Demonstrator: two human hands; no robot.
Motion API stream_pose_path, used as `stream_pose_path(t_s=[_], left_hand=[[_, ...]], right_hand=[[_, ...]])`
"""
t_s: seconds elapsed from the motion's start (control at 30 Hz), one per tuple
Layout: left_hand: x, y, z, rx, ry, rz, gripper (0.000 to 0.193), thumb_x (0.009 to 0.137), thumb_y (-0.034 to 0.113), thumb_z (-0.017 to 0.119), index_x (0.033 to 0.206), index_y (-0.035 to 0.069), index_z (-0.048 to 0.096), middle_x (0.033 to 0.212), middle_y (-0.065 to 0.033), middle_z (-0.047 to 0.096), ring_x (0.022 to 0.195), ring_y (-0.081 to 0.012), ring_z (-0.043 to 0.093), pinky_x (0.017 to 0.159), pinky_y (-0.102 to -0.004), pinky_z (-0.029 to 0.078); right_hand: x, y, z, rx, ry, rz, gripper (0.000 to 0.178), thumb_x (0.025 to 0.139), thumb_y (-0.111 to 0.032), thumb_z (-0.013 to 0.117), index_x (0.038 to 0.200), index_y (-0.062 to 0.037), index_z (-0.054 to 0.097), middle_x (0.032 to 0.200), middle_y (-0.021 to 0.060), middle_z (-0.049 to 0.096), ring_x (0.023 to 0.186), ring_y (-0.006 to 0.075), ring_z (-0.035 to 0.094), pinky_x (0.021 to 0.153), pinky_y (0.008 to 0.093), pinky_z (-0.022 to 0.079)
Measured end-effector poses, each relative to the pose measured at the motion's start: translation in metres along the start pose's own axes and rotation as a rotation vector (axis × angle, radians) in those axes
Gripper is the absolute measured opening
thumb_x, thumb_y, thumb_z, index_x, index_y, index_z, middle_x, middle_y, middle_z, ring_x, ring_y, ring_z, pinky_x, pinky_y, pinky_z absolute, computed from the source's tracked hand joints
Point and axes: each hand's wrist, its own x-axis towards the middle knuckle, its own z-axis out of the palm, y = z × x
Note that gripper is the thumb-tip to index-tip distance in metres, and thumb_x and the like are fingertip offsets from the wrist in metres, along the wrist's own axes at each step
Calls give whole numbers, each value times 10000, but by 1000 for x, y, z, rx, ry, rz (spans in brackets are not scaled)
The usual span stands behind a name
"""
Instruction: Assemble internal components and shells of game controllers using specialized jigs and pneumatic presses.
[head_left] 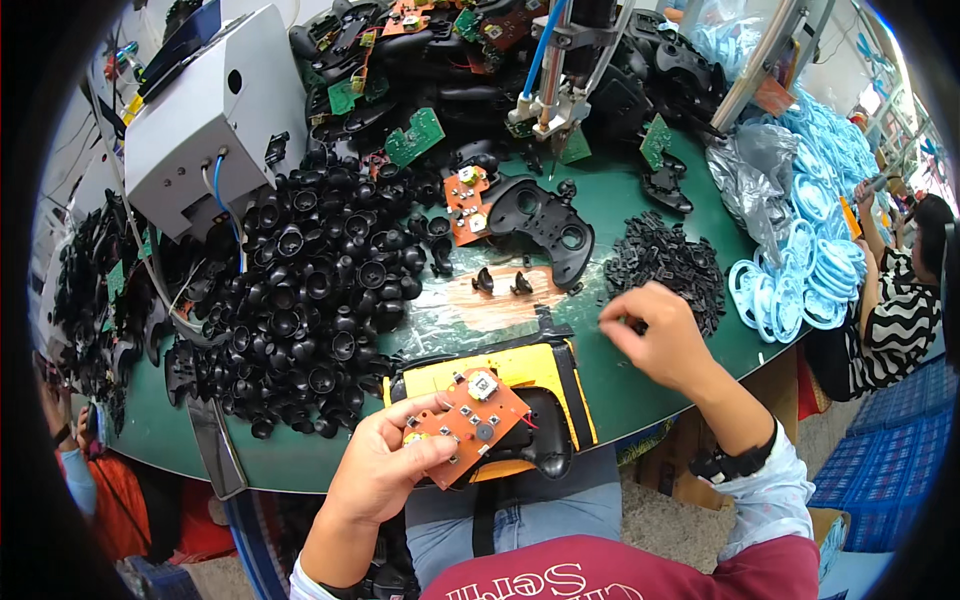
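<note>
My left hand (385,460) grips an orange-brown circuit board (468,425) between thumb and fingers. The board carries small switches and square joystick modules. Under it, a black game controller shell (548,435) rests on a yellow fixture box (440,380) with black edging at the table's front edge. To the right, my right hand (655,330) hovers by a heap of small black plastic parts (665,260), its fingers curled together. Something dark shows among those fingers, too small to name. Two black joystick caps (484,281) stand on a worn patch beyond the box.
A large heap of black joystick caps (310,270) covers the left of the green table (620,400). Farther back are another controller shell (545,225), an orange board (465,205), a vertical machine tool (550,100) and a grey machine box (215,120). Light-blue rings (800,280) lie right, near a seated person.
</note>
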Motion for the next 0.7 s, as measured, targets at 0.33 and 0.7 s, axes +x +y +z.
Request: stream_pose_path(t_s=[0.33,0.7], left_hand=[[-1,4,6,-27,33,17,450,842,-8,686,1255,-45,512,1067,-114,666,843,-133,671,728,-269,578],[10,-19,30,117,21,142,422,885,-5,651,1255,30,452,1117,-95,630,960,-133,634,793,-272,532]], right_hand=[[-11,-43,16,259,-47,-164,157,767,-57,721,922,-48,700,823,86,592,738,275,601,675,361,501],[-26,-96,-10,1338,-164,640,119,883,14,668,991,61,651,901,107,689,784,138,671,739,262,570]])
